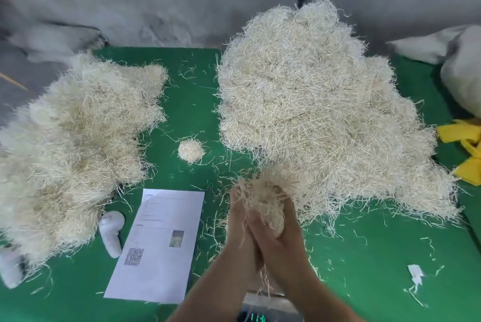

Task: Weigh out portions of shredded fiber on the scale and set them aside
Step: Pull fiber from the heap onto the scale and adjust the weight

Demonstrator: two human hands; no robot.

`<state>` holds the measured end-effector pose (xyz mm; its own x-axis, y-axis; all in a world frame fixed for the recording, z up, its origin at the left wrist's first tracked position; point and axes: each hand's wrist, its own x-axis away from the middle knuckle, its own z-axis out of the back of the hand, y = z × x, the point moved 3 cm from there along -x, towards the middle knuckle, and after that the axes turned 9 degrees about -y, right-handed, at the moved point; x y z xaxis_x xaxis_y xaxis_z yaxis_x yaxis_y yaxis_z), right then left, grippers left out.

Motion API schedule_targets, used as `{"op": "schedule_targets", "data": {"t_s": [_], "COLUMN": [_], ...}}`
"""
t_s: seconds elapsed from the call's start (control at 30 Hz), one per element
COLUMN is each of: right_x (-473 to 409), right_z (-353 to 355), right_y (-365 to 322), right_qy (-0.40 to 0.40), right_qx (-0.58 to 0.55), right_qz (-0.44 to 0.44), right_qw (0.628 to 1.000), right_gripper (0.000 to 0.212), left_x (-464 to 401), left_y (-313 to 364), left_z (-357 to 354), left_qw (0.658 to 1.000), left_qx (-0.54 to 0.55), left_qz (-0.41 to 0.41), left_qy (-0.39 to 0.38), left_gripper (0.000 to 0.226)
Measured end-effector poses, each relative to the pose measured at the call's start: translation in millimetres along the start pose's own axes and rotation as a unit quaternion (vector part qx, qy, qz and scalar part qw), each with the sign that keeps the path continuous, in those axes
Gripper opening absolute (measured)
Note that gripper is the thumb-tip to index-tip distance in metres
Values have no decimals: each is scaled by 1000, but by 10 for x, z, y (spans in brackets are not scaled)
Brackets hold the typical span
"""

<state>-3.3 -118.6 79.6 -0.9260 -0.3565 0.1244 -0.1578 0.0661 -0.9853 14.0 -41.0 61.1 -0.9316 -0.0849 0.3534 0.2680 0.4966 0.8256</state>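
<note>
Shredded fiber (pixel 265 204) sits as a tuft between our left hand (pixel 240 220) and right hand (pixel 279 230), fingers pressed together around it above the scale (pixel 263 306). It looks light, springy and shedding, so we cup it from both sides.

No legible text on the sheet (pixel 158 246)

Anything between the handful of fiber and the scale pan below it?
Nothing visible. Both hands, left hand and right hand, cup the fiber clump directly above the scale; only the person's own forearms overlap it in view.
</note>
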Motion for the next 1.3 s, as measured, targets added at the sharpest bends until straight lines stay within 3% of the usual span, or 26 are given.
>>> {"op": "schedule_targets", "data": {"t_s": [0.1, 0.17, 0.27, 0.37, 0.4, 0.47, 0.53, 0.63, 0.77, 0.83, 0.9, 0.97, 1.03, 1.17, 1.27, 1.3], "right_x": [-182, -279, -386, -482, -493, -528, -553, -570, -522, -423, -353, -386, -433, -513, -605, -646], "right_z": [120, 237, 365, 174, 75, -36, 11, 171, -129, -306, -330, -201, -130, -145, -66, -36], "right_y": [-162, -287, -530, -694, -710, -693, -643, -606, -577, -484, -511, -554, -637, -742, -814, -825], "right_qy": [60, 97, 153, 73, 42, 50, 100, 143, 49, 43, 77, 131, 134, 158, 163, 160], "right_qx": [-50, -13, 66, 106, 125, 159, 194, 280, 67, 73, 94, 64, 79, 59, 27, 10], "right_qz": [-11, 11, 33, 14, 23, 50, 41, 20, 27, 70, 115, 131, 143, 133, 99, 90], "right_qw": [997, 995, 985, 992, 991, 985, 975, 949, 996, 994, 986, 981, 977, 977, 981, 983], "right_gripper": [5, 16, 28, 46, 48, 38, 11, 57, 68, 69, 51, 26, 13, 22, 58, 58], "left_x": [-91, -88, -45, 9, 18, -9, -26, -13, -138, -136, -132, -96, -108, -209, -198, -156], "left_y": [100, 323, 615, 729, 760, 769, 726, 700, 753, 815, 726, 656, 611, 665, 674, 655], "left_z": [-44, -81, 17, -165, -229, -268, -324, -338, -178, -136, -121, -207, -268, -207, -149, -167], "left_qw": [996, 982, 960, 990, 990, 993, 994, 992, 998, 997, 996, 994, 990, 993, 992, 992], "left_qx": [-90, -161, -234, -71, -60, -45, -32, -96, -39, -52, -56, -30, 33, 59, 48, 40], "left_qz": [-26, -94, -154, 0, 32, 36, 52, 35, 6, -5, -5, 48, 84, 56, 71, 74], "left_qy": [-13, -14, 13, -118, -124, -106, -94, -78, -54, -56, -75, -92, -109, -91, -88, -98], "left_gripper": [20, 22, 48, 56, 58, 63, 75, 70, 54, 38, 29, 34, 37, 32, 36, 35]}}
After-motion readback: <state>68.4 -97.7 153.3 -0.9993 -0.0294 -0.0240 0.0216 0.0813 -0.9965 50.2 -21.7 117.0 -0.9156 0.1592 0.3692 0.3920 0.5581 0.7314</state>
